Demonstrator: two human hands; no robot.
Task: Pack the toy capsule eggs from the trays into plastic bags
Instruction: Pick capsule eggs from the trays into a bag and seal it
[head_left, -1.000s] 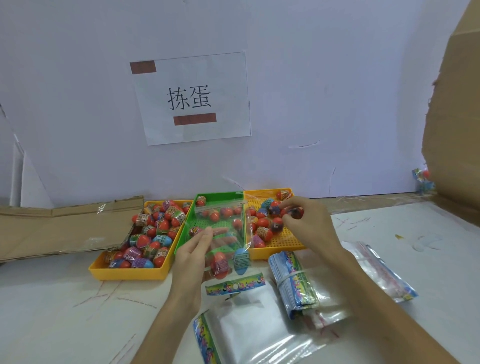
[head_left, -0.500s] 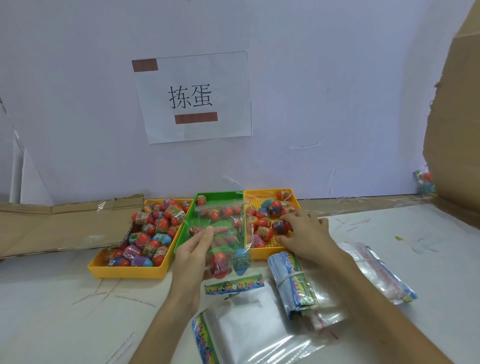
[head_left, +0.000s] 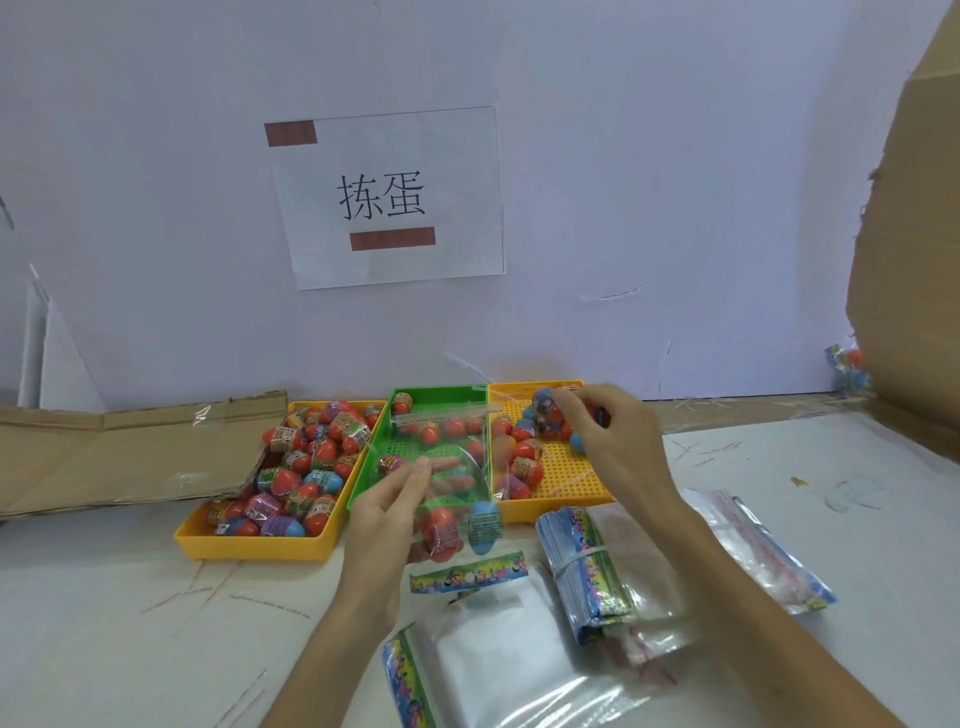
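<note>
left hand (head_left: 387, 514) pinches bag (head_left: 462, 483), two eggs (head_left: 441, 527) inside below fingers | right hand (head_left: 618, 441) fingers clamped on held eggs (head_left: 545, 418) above right tray (head_left: 571, 478) | left tray (head_left: 249, 545) heaped

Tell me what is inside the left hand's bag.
At the bottom of the bag lie a red egg and a blue egg. The left hand covers its left edge.
</note>
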